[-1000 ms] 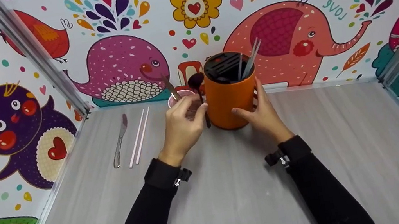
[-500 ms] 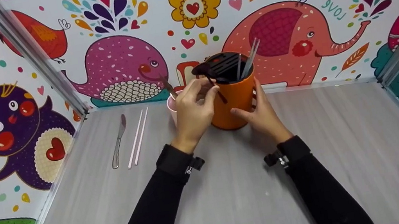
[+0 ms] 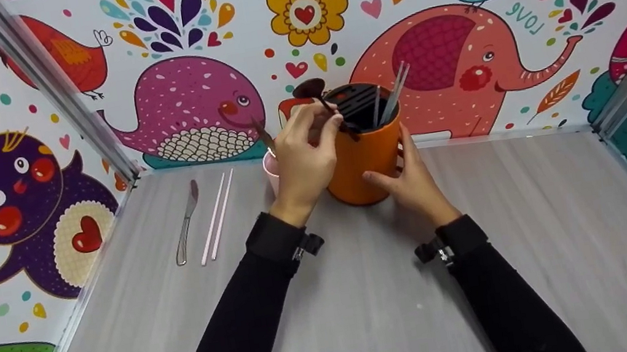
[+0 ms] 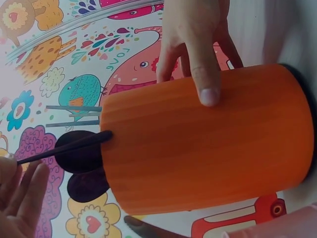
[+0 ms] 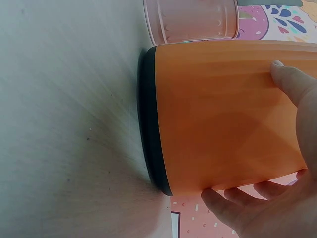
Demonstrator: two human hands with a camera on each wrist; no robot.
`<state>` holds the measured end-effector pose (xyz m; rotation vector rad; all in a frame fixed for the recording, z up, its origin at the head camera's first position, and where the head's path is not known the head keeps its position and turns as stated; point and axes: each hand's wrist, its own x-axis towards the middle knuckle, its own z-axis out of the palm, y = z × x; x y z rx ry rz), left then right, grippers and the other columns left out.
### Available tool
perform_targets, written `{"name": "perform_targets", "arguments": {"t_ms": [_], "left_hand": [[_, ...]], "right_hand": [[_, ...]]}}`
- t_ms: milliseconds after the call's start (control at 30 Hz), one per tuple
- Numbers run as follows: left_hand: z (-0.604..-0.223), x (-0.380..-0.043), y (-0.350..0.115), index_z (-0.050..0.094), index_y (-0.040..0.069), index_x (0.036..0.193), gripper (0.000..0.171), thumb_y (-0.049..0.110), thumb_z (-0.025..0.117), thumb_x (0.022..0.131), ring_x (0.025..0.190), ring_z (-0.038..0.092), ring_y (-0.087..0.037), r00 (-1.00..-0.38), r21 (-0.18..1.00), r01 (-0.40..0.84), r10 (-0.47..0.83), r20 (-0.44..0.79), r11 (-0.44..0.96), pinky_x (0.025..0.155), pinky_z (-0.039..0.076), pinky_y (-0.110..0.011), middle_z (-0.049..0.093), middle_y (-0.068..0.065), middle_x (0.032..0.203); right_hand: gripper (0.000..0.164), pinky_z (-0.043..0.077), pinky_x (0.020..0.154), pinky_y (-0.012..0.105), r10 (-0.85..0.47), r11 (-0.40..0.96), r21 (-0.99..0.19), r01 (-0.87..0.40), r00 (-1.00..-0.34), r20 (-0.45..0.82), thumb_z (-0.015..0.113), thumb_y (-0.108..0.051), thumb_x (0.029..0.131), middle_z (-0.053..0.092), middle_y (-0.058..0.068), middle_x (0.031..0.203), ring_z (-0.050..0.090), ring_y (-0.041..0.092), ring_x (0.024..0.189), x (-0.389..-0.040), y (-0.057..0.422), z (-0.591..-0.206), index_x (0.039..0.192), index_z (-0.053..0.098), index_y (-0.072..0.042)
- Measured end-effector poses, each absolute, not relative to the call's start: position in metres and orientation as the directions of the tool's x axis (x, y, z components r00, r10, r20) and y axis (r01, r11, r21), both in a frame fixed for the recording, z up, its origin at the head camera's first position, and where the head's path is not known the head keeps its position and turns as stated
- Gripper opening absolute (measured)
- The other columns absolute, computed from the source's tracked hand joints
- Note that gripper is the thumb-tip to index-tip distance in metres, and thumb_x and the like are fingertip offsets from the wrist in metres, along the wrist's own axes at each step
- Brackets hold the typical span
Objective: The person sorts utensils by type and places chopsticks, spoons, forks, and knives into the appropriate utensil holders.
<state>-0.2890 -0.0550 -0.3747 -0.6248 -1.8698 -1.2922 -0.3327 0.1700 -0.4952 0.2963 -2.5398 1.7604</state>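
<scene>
My left hand [image 3: 306, 149] pinches a dark spoon [image 3: 309, 88] by its handle, at the left rim of an orange utensil holder [image 3: 358, 163]. The spoon's round bowl points up and away, and its handle end overlaps the rim. My right hand [image 3: 414, 182] grips the holder's right side, thumb in front and fingers around the side. The holder stands upright; in it are a black slotted piece [image 3: 361, 97] and several thin clear sticks [image 3: 397, 92]. In the left wrist view, dark rounded shapes [image 4: 89, 184] show beyond the rim.
Partly hidden behind my left hand is a pink cup [image 3: 271, 170] with a dark pointed utensil [image 3: 262, 134] in it. A table knife [image 3: 187, 223] and two pale pink straws [image 3: 215, 225] lie at the left. A printed wall [image 3: 189, 8] closes off the back.
My left hand has raised the spoon from beside the holder and moved right, up to its rim. My right hand has stayed on the holder.
</scene>
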Motion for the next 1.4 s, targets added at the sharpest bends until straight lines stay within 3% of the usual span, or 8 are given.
{"name": "perform_targets", "arguments": {"t_ms": [233,500,733,900,1400], "left_hand": [[-0.371,-0.289,-0.056,0.074,-0.001,0.117,0.018,0.013,0.075,0.106,0.097,0.077,-0.015,-0.562,0.543,0.765,-0.052,0.825,0.346,0.088,0.068,-0.029,0.076,-0.011,0.112],[-0.377,-0.293,-0.058,0.075,0.002,0.115,0.016,0.014,0.075,0.105,0.105,0.077,-0.017,-0.527,0.501,0.787,-0.029,0.849,0.36,0.094,0.067,-0.028,0.078,-0.012,0.113],[-0.391,-0.296,-0.061,0.081,0.002,0.116,0.019,0.017,0.074,0.107,0.098,0.078,-0.015,-0.575,0.515,0.744,0.015,0.818,0.426,0.092,0.065,-0.022,0.082,-0.009,0.112],[-0.393,-0.301,-0.062,0.081,0.002,0.118,0.02,0.018,0.07,0.11,0.095,0.075,-0.019,-0.609,0.517,0.717,0.059,0.791,0.468,0.09,0.065,-0.027,0.082,-0.009,0.112],[-0.392,-0.305,-0.06,0.083,0.008,0.119,0.021,0.022,0.069,0.11,0.11,0.078,-0.023,-0.729,0.555,0.592,0.094,0.678,0.584,0.101,0.063,-0.035,0.083,-0.007,0.115]], "right_hand": [[0.128,0.035,0.135,0.059,-0.137,0.338,-0.922,-0.189,-0.979,0.151,0.089,-0.05,0.092,0.013,0.002,0.187,0.031,0.038,0.169,-0.333,0.17,-0.495,0.178,-0.004,-0.035],[0.126,0.033,0.136,0.06,-0.142,0.329,-0.927,-0.179,-0.98,0.138,0.088,-0.05,0.093,0.011,-0.002,0.188,0.029,0.036,0.17,-0.331,0.17,-0.496,0.178,-0.005,-0.039],[0.127,0.038,0.134,0.059,-0.137,0.325,-0.93,-0.174,-0.981,0.136,0.089,-0.052,0.091,0.013,-0.002,0.187,0.03,0.036,0.169,-0.332,0.169,-0.498,0.178,-0.003,-0.04],[0.127,0.038,0.133,0.059,-0.132,0.322,-0.928,-0.188,-0.979,0.153,0.09,-0.053,0.09,0.016,0.0,0.187,0.031,0.036,0.169,-0.333,0.17,-0.498,0.178,-0.002,-0.041],[0.127,0.037,0.134,0.057,-0.141,0.328,-0.921,-0.21,-0.975,0.173,0.089,-0.046,0.093,0.014,0.003,0.187,0.032,0.038,0.169,-0.333,0.169,-0.498,0.178,-0.004,-0.035]]}}
